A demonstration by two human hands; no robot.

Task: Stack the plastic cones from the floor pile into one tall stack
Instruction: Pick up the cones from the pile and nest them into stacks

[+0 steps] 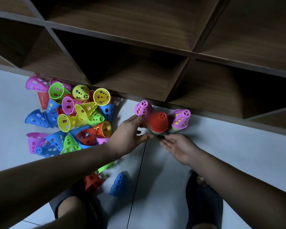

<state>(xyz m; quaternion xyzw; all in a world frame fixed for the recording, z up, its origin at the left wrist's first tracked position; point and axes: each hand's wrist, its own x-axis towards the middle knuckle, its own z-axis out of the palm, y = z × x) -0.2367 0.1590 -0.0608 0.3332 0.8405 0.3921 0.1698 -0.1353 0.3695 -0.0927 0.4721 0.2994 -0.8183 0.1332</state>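
Pale floor [224, 146], left hand [129, 134], right hand [178, 146] — fingers straight, at red-topped cone stack [158, 121]

Dim, cool light, wide-angle view.
The shelf [139, 47] cubbies above me sink into deep shadow, the pale floor [238, 154] catches soft light, straight lines bend toward the edges, and the blue cone [119, 184] near my knees is blurred.

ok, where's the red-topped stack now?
Head view, just right of centre: red-topped stack on the floor before the shelf, between a pink cone and a pink-topped stack.
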